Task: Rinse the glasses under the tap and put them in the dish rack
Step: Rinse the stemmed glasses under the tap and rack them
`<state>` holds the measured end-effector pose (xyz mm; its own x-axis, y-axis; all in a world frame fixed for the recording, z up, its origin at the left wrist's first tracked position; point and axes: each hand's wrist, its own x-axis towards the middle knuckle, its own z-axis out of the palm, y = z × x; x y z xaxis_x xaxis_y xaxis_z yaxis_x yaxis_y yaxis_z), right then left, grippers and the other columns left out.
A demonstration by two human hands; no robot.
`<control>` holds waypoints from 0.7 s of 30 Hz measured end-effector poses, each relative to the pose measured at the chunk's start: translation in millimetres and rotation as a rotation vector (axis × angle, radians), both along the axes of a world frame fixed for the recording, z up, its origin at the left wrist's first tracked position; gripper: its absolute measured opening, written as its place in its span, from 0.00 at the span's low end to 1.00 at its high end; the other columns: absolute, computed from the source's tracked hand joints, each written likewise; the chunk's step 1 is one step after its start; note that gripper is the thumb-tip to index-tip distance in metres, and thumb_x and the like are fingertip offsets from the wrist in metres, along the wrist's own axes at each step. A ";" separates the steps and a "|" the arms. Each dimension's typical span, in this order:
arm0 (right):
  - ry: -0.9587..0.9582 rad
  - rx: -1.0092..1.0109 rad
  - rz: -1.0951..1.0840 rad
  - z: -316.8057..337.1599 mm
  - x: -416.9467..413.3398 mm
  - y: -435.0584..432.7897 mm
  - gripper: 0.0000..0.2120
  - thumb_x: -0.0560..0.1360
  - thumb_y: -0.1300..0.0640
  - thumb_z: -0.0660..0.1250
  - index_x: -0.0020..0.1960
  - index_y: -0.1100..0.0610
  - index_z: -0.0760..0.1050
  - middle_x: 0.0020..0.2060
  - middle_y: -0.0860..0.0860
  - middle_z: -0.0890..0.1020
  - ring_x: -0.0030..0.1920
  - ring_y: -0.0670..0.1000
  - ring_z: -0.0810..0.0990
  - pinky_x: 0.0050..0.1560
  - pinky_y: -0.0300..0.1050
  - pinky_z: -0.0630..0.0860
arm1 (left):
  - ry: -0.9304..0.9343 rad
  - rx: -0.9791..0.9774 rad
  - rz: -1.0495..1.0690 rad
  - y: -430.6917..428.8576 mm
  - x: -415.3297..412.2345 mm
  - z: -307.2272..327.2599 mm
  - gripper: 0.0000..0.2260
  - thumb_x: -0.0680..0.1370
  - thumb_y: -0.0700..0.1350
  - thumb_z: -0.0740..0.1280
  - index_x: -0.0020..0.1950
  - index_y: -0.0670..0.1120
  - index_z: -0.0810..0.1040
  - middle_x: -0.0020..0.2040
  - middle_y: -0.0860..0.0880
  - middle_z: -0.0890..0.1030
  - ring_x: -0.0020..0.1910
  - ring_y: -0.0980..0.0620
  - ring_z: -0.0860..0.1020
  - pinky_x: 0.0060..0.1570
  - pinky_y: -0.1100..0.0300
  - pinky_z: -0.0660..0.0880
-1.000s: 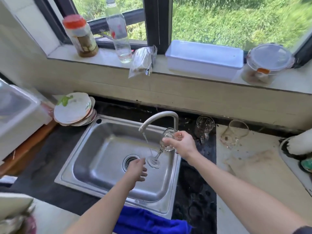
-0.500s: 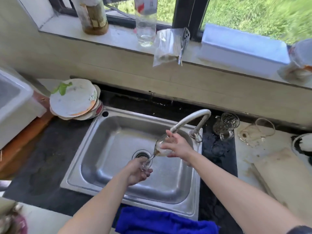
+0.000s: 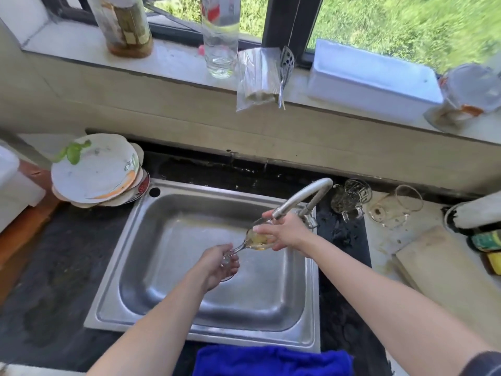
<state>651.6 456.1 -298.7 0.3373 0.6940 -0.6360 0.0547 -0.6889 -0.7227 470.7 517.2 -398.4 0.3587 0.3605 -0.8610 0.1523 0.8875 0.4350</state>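
Note:
A stemmed wine glass (image 3: 256, 238) lies tilted over the steel sink (image 3: 173, 240), its bowl just under the spout of the curved tap (image 3: 301, 196). My right hand (image 3: 287, 230) grips the bowl, which holds yellowish water. My left hand (image 3: 219, 263) holds the stem and foot lower down. Two more glasses wait on the counter to the right of the tap: a cut-glass mug (image 3: 349, 199) and a clear glass mug (image 3: 395, 206) lying on its side. No dish rack shows clearly in view.
Dirty plates (image 3: 95, 172) are stacked left of the sink. A blue cloth (image 3: 271, 359) lies at the front edge. A cutting board (image 3: 444, 267) and sponges (image 3: 488, 240) sit at right. The sill holds a jar (image 3: 127, 25), bottle (image 3: 219, 36), bag and white box (image 3: 376, 77).
My left hand has risen from above the drain and taken the glass's stem and foot. The glass has tipped further over beneath the spout, and my view has swung left and downward.

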 end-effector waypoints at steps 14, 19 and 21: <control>-0.105 -0.049 0.153 12.2 3.3 5.7 0.25 0.67 0.40 0.76 0.52 0.57 0.75 0.48 0.55 0.82 0.39 0.53 0.86 0.43 0.51 0.84 | -0.029 0.140 0.171 0.9 -1.6 7.6 0.02 0.81 0.38 0.60 0.53 0.43 0.70 0.36 0.41 0.73 0.29 0.48 0.71 0.30 0.58 0.68; -0.022 0.017 0.238 13.2 10.7 0.2 0.31 0.67 0.52 0.79 0.67 0.49 0.71 0.57 0.51 0.77 0.56 0.50 0.79 0.50 0.52 0.83 | 0.028 0.049 -0.011 -1.8 -3.3 13.3 0.09 0.81 0.47 0.62 0.44 0.44 0.69 0.29 0.41 0.79 0.29 0.49 0.70 0.25 0.64 0.64; -0.033 0.032 0.237 15.9 12.6 -0.7 0.28 0.68 0.54 0.78 0.64 0.51 0.73 0.55 0.53 0.79 0.52 0.51 0.81 0.47 0.51 0.83 | 0.043 0.025 -0.052 -5.3 -1.6 13.6 0.10 0.81 0.49 0.61 0.46 0.43 0.70 0.33 0.39 0.79 0.27 0.48 0.71 0.22 0.65 0.67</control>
